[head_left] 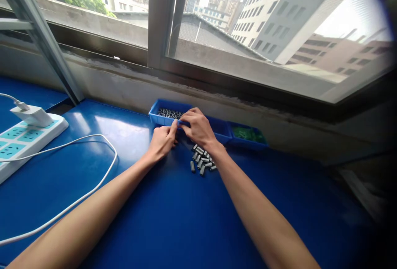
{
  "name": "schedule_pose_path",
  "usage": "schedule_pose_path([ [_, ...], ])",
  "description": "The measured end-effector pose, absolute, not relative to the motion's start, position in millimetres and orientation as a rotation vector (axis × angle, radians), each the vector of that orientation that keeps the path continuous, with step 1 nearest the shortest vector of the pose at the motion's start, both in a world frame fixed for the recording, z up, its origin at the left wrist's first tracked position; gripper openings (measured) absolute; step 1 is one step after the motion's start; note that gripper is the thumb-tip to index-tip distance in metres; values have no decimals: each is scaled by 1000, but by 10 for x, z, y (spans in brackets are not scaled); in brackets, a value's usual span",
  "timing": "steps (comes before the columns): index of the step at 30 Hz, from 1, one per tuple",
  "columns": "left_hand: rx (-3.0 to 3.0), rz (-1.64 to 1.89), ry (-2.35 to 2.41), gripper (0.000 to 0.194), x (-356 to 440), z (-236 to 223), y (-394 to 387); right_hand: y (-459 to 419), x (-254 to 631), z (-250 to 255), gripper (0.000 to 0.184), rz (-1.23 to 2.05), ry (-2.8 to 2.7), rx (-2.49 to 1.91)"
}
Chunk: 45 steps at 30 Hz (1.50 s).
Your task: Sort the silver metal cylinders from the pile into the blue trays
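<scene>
My left hand (pixel 163 141) is closed at the front of a blue parts bin (pixel 161 121), its thumb pointing up by the rim and its other fingers curled under. My right hand (pixel 198 127) bends over the bin's front right part, thumb and fingers drawn together close to the left thumb. Whatever lies between the fingertips is too small or hidden to make out. Small dark metal pieces, apparently screws (pixel 170 113), fill the bin. Beside my right wrist, several short silvery metal cylinders (pixel 202 160) lie loose on the blue tabletop (pixel 173 215), partly hidden by the forearm.
Right of the screws stand another blue bin (pixel 221 130) and one with green pieces (pixel 248 133). A white power strip (pixel 34 140) with a plugged-in charger (pixel 31 116) lies at left, and a white cable (pixel 107 174) loops across the table. A window ledge (pixel 124 80) runs behind.
</scene>
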State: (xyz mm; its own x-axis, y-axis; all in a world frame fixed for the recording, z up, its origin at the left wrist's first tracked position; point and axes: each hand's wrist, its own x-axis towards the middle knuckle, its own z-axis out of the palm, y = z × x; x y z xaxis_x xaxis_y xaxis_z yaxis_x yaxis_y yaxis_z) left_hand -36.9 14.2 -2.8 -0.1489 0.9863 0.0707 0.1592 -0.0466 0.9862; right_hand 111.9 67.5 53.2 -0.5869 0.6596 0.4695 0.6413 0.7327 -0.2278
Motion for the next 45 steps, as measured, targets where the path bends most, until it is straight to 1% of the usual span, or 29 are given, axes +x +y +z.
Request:
schedule_pose_path([
  [3,1171,1275,1228,60,-393,17,152,587,1199,700,8,57,-2253,-877],
  [6,988,1276,850,54,-369,67,140,415,1302,856,4,90,-2212,-787],
  [8,844,1300,624,56,-323,86,109,266,1362,905,2,161,-2192,-766],
  [10,777,1319,532,61,-276,98,64,108,1413,897,2,226,-2172,-767],
  [13,827,1342,532,60,-258,131,7,-119,1495,792,7,226,-2121,-823],
  [17,969,1385,641,49,-348,189,6,-366,1630,514,27,103,-1935,-1091],
  [19,1008,1363,725,47,-401,192,30,-437,1683,350,37,140,-2110,-1181],
  [22,1017,1354,763,44,-454,156,63,-459,1712,159,52,106,-2348,-1269],
  [24,1042,1351,776,45,-475,123,72,-432,1706,96,51,84,-2459,-1242],
  [27,1146,1322,860,51,-495,94,60,-379,1711,70,40,88,-2523,-1180],
  [30,1301,1266,943,55,-488,116,14,-348,1761,46,33,90,-2415,-1215],
  [33,1478,1167,1005,54,-442,172,-37,-335,1827,-6,30,144,-2238,-1244],
  [36,1596,1114,1038,59,-375,201,-60,-331,1863,-41,37,201,-2094,-1266],
  [38,1643,1106,1065,63,-331,188,-60,-337,1865,-37,47,230,-2076,-1279],
  [41,1674,1099,1096,64,-274,128,-55,-358,1856,-9,60,280,-2127,-1282],
  [43,1687,1126,1075,67,-244,83,-52,-367,1853,4,63,302,-2143,-1284],
  [45,1710,1172,1053,74,-228,50,-48,-364,1856,3,61,307,-2131,-1288],
])
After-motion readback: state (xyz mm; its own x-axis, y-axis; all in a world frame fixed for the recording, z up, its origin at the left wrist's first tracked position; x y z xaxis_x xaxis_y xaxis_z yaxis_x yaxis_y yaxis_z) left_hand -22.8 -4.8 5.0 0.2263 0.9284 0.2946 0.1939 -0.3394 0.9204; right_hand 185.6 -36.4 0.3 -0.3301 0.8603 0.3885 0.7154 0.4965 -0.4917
